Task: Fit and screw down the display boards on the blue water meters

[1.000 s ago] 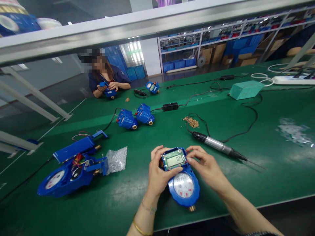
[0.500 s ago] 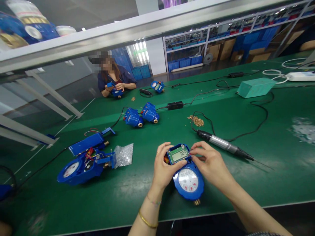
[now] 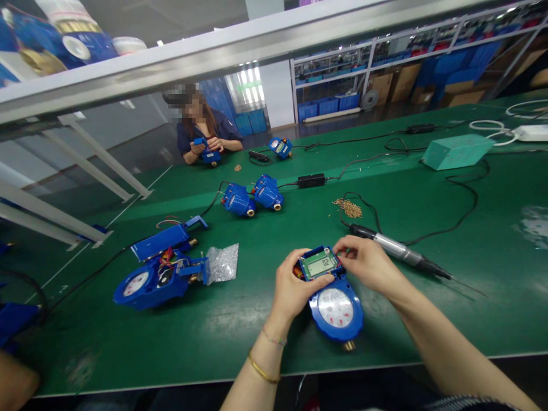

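A green bench (image 3: 471,285) carries everything. A blue meter (image 3: 336,305) lies under the hands. Just right of the right hand (image 3: 368,265) lies an electric screwdriver (image 3: 400,251); beyond it, loose screws (image 3: 349,208). Left of the left hand (image 3: 293,288) lie a plastic bag (image 3: 222,264) and an opened meter (image 3: 154,279).

Electric screwdriver (image 3: 400,251) just beside right hand (image 3: 368,265)

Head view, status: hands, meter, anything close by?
Left hand grips meter beside its display. Right hand pinches display's right edge. Screwdriver lies just behind right hand; opened meter to the left, apart.
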A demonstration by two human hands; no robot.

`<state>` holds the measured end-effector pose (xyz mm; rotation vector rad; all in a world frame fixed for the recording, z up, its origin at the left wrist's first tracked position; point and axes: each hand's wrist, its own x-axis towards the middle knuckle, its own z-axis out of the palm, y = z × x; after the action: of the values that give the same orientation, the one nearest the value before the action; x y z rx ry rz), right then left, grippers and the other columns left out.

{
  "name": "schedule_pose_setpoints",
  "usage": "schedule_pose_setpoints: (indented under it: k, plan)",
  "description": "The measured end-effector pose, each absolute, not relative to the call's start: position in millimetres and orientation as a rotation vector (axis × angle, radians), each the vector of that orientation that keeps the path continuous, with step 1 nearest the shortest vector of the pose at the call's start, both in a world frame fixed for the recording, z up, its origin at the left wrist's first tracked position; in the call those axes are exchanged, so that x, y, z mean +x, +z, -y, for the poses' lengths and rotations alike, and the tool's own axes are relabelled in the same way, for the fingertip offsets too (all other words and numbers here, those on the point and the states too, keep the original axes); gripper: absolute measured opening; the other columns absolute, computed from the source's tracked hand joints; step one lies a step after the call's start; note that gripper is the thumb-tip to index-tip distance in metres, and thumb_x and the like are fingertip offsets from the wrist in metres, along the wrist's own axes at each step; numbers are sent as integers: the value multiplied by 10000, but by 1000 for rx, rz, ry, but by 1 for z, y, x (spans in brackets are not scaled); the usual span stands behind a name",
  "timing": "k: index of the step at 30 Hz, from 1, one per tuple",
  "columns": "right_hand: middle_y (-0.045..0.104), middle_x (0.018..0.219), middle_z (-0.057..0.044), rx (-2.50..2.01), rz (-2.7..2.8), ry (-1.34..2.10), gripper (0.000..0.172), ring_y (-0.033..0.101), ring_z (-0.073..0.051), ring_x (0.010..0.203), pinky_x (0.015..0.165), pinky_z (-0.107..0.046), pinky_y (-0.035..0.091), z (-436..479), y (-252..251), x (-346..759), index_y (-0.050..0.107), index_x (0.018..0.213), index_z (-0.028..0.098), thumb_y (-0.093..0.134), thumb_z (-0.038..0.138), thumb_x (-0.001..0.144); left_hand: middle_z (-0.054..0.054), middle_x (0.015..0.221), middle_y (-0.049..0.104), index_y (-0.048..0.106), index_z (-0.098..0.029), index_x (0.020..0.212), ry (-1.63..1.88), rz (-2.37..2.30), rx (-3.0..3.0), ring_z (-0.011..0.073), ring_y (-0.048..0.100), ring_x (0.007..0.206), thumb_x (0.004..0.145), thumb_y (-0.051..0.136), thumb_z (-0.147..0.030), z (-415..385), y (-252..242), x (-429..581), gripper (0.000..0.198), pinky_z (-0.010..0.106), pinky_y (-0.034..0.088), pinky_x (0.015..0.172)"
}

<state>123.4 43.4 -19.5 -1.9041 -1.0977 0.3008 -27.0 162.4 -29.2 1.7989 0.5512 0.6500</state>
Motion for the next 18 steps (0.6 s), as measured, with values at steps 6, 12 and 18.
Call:
schedule_pose_setpoints:
  k: [6,12,18]
  plan:
    - [638,591,-1,-1888,1130,391,108,575,-161,569,539,-272,406,-50,-12,138,674,562,201,626,144,641,42,1015,745,690,-186,1045,632,-564,1791,222,702,952,595,911,-288,-161,-29,-27,512,328,550,868]
    - [716,900,-99,-1897,1112,268,259,686,-248,817,710,-362,539,-32,-21,112,785,833,202,543,289,861,41,1015,749,696,-195,1038,639,-580,1782,227,701,954,596,916,-286,-159,-29,-27,502,335,548,881]
    - [682,1199,-185,-2051,1224,-152,438,671,-320,1082,895,-476,580,-17,-38,83,708,1219,120,361,237,979,41,1025,745,702,-199,1045,653,-591,1798,233,694,957,589,923,-301,-156,-30,-27,517,344,535,896]
